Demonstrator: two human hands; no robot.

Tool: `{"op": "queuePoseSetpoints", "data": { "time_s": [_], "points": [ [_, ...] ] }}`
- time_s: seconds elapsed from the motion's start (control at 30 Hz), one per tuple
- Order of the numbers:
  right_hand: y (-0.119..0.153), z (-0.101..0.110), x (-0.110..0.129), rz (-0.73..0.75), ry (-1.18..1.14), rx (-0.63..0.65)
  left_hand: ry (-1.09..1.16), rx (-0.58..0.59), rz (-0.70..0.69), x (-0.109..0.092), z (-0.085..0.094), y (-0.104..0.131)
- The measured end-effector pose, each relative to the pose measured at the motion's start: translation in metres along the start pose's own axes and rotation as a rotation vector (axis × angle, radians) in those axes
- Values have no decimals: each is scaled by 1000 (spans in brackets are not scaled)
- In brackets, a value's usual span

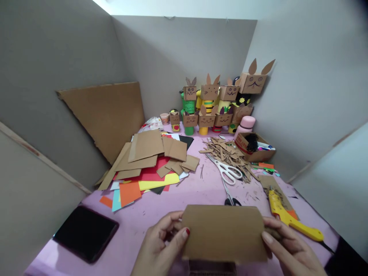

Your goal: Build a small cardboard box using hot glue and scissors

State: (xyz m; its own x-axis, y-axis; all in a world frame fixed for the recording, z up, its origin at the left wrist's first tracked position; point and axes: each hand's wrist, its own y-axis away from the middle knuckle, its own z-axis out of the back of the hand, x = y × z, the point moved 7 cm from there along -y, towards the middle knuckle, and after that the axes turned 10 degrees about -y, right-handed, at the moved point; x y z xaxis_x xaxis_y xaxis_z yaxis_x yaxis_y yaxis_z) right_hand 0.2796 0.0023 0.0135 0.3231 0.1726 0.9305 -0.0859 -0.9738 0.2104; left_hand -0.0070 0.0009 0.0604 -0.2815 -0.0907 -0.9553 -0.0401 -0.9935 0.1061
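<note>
Left hand [161,239] pinching left end of cardboard panel [224,233], right hand [293,245] pinching right end! Panel up over near edge of table [184,197], darker cardboard piece [212,267] peeking out below, partly hidden. Black-handled scissors [229,200] half hidden behind panel's top; white-handled scissors [220,166] beyond, beside scrap heap [222,149]. Yellow glue gun [291,221] toward table's right edge, near right hand. Black tablet [86,234] at near left corner. Box-headed figures [207,119] crowding far edge!
</note>
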Motion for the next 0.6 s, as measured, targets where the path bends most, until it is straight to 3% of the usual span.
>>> {"op": "queuePoseSetpoints", "data": {
  "time_s": [0.1,0.17,0.33,0.47,0.6],
  "points": [
    [2,1,18,263,64,36,-138,-162,-326,-27,15,6],
    [4,0,22,359,95,64,-236,-225,-485,-32,18,13],
    [5,-2,12,475,363,140,-424,-249,-585,-14,14,21],
    [8,0,0,557,548,228,-452,-230,-719,-5,7,26],
    [10,8,-7,549,608,232,-434,-218,-780,9,0,28]
  ]
}}
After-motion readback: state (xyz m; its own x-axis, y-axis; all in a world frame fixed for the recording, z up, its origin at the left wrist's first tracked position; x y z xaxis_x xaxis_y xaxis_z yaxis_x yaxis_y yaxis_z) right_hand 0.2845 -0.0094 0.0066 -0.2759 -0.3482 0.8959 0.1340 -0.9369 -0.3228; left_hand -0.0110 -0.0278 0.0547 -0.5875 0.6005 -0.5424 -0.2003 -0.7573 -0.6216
